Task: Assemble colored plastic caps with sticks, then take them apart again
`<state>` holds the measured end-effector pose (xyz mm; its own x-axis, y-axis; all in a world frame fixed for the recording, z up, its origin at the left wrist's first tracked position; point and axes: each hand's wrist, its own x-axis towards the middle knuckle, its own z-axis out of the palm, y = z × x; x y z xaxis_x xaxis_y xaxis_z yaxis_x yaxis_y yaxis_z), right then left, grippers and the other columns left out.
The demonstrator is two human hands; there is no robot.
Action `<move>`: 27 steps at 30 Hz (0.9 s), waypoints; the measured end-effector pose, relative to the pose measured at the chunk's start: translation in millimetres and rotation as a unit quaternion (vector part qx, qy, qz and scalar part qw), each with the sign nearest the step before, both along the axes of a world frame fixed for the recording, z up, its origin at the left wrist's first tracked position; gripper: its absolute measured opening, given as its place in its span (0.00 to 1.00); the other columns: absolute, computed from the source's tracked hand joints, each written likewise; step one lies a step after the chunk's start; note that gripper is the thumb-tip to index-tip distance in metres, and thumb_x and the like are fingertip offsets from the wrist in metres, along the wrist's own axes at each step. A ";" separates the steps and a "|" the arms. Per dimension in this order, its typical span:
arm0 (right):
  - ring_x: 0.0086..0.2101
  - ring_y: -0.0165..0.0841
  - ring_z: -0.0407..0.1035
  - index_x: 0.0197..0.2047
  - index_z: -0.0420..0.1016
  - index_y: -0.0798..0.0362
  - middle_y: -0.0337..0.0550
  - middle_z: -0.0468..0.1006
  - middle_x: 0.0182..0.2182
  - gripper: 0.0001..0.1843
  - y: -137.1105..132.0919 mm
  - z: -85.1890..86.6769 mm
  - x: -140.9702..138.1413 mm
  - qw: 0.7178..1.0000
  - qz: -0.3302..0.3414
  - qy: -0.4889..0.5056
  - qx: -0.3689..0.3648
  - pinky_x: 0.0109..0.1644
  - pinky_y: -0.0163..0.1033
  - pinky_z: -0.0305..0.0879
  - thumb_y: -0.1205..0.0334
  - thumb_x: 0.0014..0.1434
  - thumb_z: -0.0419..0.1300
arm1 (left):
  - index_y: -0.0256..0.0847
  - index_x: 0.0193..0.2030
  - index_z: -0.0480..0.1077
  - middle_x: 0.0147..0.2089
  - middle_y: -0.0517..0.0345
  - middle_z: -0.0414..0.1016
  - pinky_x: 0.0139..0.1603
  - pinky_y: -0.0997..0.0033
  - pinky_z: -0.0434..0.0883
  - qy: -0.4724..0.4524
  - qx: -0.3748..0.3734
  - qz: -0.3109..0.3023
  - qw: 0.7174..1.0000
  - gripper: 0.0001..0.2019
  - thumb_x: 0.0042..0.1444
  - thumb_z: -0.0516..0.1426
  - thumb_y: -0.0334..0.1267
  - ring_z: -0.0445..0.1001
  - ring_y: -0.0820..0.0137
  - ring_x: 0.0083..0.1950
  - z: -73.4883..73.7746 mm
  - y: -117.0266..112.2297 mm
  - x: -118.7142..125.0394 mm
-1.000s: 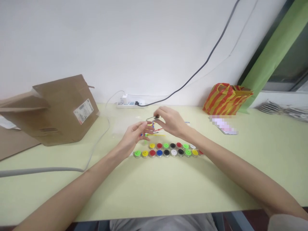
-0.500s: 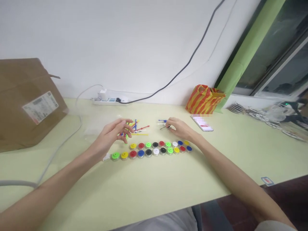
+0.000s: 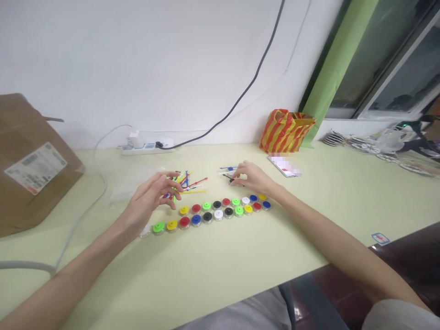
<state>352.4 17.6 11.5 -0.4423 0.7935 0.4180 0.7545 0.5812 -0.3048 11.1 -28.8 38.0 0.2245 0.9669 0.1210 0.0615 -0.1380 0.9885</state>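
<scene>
My left hand hovers over the left side of a pile of coloured arrow pointers, its fingers spread and slightly curled, holding nothing I can see. My right hand has thumb and fingertips closed at a black arrow pointer close to the tabletop. Just behind it lie a blue arrow pointer and a white one, partly covered by the fingers. In front of both hands, two rows of small round bases with coloured caps stand on the table, among them a green-capped base and a white-capped base.
A cardboard box stands at the left, beside a pale cable. Against the wall lies a power strip with a black cord. A striped bag and a phone are at the back right, with stacked discs beyond.
The view has shifted slightly to the right. The black arrow pointer now shows more clearly at my right fingertips, lying nearly level beside the white and blue ones. My left hand keeps its spread pose.
</scene>
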 end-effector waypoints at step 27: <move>0.41 0.39 0.73 0.42 0.81 0.52 0.47 0.82 0.38 0.11 -31.9 -2.6 -52.1 0.998 -0.002 -0.007 0.056 0.47 0.43 0.64 0.68 0.69 0.55 | 0.45 0.37 0.80 0.38 0.52 0.80 0.46 0.61 0.67 0.370 0.226 -0.135 0.891 0.16 0.65 0.56 0.50 0.73 0.59 0.43 -10.1 1.8 -8.3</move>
